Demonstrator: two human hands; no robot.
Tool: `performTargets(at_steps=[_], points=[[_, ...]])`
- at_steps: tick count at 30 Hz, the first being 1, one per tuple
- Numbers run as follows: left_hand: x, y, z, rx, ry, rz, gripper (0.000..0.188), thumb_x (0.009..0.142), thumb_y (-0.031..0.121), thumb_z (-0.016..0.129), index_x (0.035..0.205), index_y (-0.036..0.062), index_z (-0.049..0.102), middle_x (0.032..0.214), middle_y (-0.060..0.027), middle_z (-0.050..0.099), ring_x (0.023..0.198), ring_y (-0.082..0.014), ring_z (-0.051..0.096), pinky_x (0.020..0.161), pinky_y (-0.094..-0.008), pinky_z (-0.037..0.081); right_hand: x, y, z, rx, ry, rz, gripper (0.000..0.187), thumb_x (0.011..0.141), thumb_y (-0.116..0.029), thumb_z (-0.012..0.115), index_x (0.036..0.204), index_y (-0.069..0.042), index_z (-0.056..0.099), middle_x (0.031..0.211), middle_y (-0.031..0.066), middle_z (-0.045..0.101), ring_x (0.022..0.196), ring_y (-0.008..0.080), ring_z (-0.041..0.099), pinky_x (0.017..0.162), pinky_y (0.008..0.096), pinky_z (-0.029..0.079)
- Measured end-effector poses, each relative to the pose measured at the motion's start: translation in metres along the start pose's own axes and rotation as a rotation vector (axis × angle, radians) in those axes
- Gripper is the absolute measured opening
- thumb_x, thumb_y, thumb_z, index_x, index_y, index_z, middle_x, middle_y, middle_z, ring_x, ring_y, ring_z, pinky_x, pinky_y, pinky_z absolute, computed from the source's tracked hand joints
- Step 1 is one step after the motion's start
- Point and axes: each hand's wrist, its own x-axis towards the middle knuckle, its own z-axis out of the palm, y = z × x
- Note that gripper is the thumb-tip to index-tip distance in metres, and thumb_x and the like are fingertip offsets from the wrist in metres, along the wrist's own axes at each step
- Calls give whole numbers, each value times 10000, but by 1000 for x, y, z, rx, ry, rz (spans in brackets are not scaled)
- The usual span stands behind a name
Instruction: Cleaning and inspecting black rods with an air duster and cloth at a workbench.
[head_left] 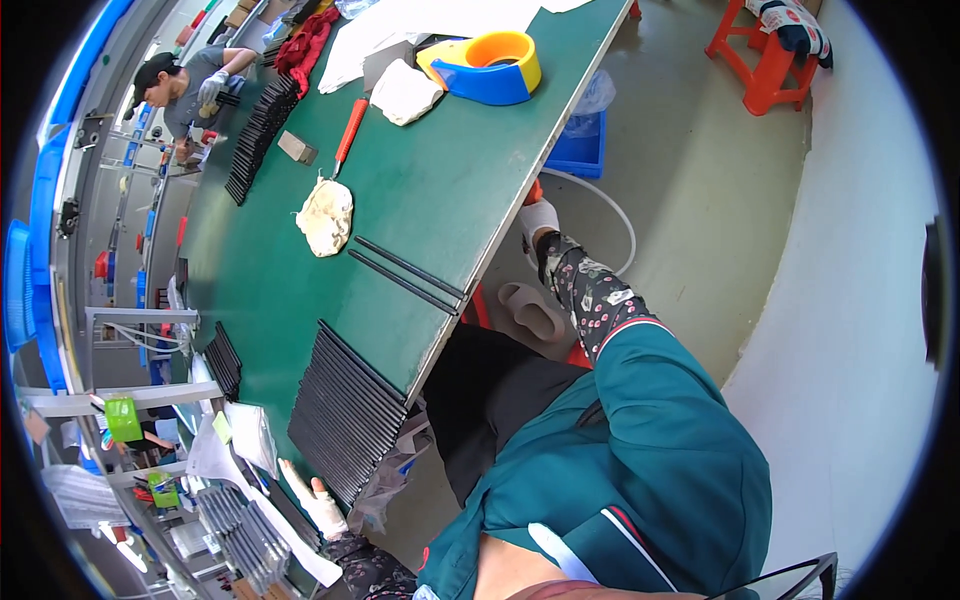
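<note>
My left hand (315, 503), in a pale glove with bare fingertips, is open beside a row of thin black rods (345, 415). The rods lie side by side near the front edge of the green table (400, 165). Past the table's right edge, my right hand (540, 216) in a white glove is closed, with an orange piece (533, 192) showing at its fingers. The table edge partly hides that piece. Two separate black rods (408, 275) lie between my hands, next to a crumpled cream cloth pad (325, 217). A tool with an orange handle (351, 130) touches the pad.
Farther along the table are a yellow and blue tape dispenser (490, 70), a white cloth (405, 93), a small block (297, 148) and more black rods (262, 135). A co-worker (190, 85) works across the table. A blue bin (578, 145) and red stool (765, 65) stand on the floor.
</note>
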Motion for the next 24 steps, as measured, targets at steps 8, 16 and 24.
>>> performTargets(at_steps=[8, 16, 24], points=[[-1, -7, 0, -65, -15, 14, 717, 970, 461, 485, 1497, 33, 254, 1544, -133, 287, 1431, -261, 247, 1163, -381, 157, -45, -31, -63, 746, -70, -45, 218, 915, -248, 617, 1031, -64, 617, 750, 41, 643, 649, 154, 611, 593, 293, 490], [3, -7, 2, 27, -19, 27, 752, 967, 510, 448, 1477, -11, 261, 1516, -183, 319, 1402, -308, 302, 1147, -389, 212, -37, -53, -80, 953, 22, -5, 223, 909, -240, 613, 1011, -47, 657, 782, 4, 603, 679, 124, 535, 631, 300, 436], [2, -10, 0, 19, -28, 20, 748, 964, 499, 464, 1475, -11, 268, 1515, -174, 326, 1403, -304, 299, 1149, -384, 198, -27, -78, -60, 754, 59, 31, 314, 861, -263, 646, 1045, -8, 652, 860, 130, 690, 764, 237, 658, 702, 341, 496]])
